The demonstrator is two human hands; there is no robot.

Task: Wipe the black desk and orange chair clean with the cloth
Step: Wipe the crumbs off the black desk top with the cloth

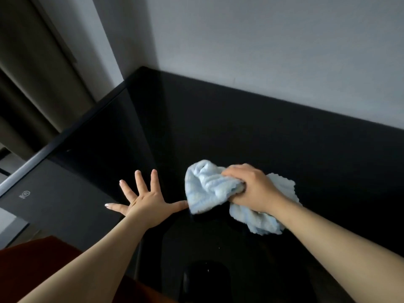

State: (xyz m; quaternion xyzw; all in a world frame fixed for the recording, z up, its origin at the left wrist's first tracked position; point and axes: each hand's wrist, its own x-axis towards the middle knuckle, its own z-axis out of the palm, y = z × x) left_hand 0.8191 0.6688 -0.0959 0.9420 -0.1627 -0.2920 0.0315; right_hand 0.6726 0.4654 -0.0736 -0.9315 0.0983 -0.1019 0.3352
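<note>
Nearest, at the lower left corner, a dark orange chair [39, 265] is seen, partly covered by the left forearm that crosses above it. Just beyond, the glossy black desk [240, 132] fills most of the view, and dim reflections are carried on its near surface. The left hand [145, 201] is laid flat on the desk near its left edge, with the fingers spread wide and straight and nothing held; the thumb is stretched toward the cloth, and whether its tip touches the cloth cannot be told. To the right, a light blue cloth [209, 186] is bunched on the desk top and is gripped by the right hand [254, 189], whose fingers are curled over its middle, so that folds are left hanging out on both sides of the hand. Left of the desk, a lower dark grey surface [54, 193] with a small pale mark is seen, edged by a pale metal bar. Farther back, the desk is met by a plain grey wall [262, 51], and a brown curtain [28, 73] is hung at the far left.
</note>
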